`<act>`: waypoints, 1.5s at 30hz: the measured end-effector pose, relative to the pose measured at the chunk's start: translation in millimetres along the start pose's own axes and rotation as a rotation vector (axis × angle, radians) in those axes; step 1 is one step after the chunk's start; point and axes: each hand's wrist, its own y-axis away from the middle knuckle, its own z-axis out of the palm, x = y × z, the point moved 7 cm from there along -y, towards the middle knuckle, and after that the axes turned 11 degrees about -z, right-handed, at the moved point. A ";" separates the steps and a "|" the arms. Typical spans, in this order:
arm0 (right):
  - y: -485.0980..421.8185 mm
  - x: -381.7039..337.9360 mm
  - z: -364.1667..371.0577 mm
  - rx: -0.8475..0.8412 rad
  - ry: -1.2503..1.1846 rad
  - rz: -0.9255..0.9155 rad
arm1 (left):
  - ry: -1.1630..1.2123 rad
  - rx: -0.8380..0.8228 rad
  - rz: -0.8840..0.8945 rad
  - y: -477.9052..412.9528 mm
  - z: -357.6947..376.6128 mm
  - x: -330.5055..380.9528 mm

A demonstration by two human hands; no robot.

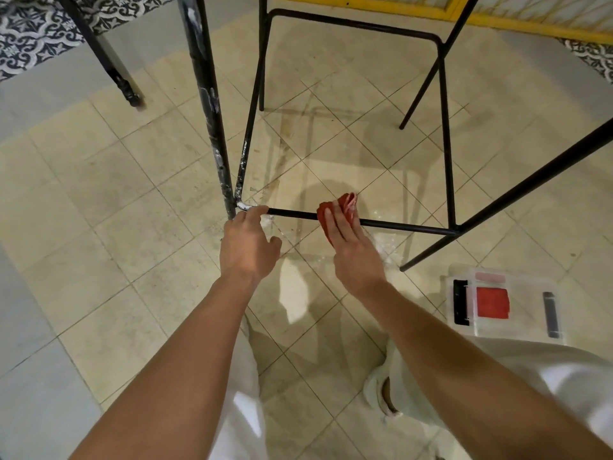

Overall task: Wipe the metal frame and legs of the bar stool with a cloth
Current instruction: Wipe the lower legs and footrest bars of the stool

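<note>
The bar stool's black metal frame fills the upper half of the view, with a near footrest bar point(408, 226) running left to right and a paint-speckled near-left leg point(212, 127). My left hand point(249, 242) grips the left end of that bar, beside the leg joint. A red cloth point(335, 210) is draped over the middle of the bar. My right hand point(351, 247) lies on it with straight fingers, pressing the cloth against the bar.
A clear plastic box point(504, 305) on the tiled floor at the right holds a folded red cloth and dark items. Another dark furniture leg point(109, 61) stands at the far left. White specks lie on the floor under the bar. My knees in white trousers are below.
</note>
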 end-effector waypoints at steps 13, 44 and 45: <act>-17.5 -21.7 -0.6 -0.108 0.123 -0.233 | 0.003 -0.023 -0.015 0.2 -0.2 -5.0; -76.2 -83.6 -7.3 -0.132 -0.039 -0.235 | 0.019 -0.040 -0.151 -8.5 -15.7 -22.1; -79.9 -88.4 -8.3 -0.139 -0.060 -0.251 | 0.033 -0.013 -0.160 -9.2 -18.5 -23.0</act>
